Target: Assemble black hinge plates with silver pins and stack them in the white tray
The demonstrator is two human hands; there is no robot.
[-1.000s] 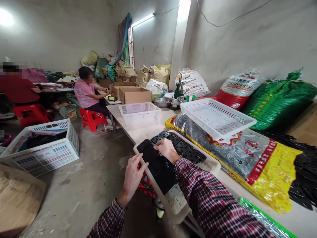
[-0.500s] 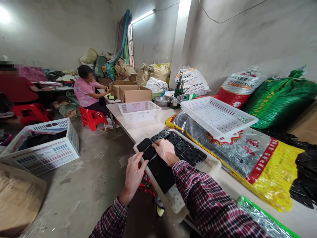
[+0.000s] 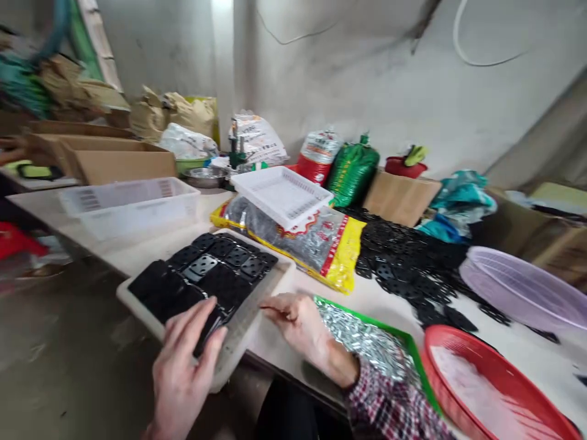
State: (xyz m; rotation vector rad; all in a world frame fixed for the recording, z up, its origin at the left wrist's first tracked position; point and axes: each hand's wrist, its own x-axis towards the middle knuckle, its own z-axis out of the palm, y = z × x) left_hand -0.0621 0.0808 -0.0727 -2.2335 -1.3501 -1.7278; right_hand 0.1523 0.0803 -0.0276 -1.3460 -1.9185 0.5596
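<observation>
A pale plastic tray (image 3: 257,318) holds rows of flat black plates (image 3: 215,278), some with round holes and some plain. My left hand (image 3: 181,366) is at the tray's near end, thumb and fingers apart, its fingertips at the edge of the nearest black plates. Just right of the tray, my right hand (image 3: 300,327) has its fingers drawn together in a pinch; anything between them is too small or blurred to make out. Beside its wrist lies a green-rimmed tray (image 3: 408,339) full of small shiny metal pieces (image 3: 367,339).
Behind the pale tray lies a yellow and silver sack (image 3: 293,244) with a white basket (image 3: 284,195) on it. A heap of black plates (image 3: 403,263) spreads to the right, near a red basket (image 3: 495,366) and a lilac basket (image 3: 527,287). A clear bin (image 3: 137,208) stands left.
The view has swung right, bringing the metal pieces and round baskets into sight. My right hand has left the black plates and moved right of the tray. My left hand has come onto the tray's near end.
</observation>
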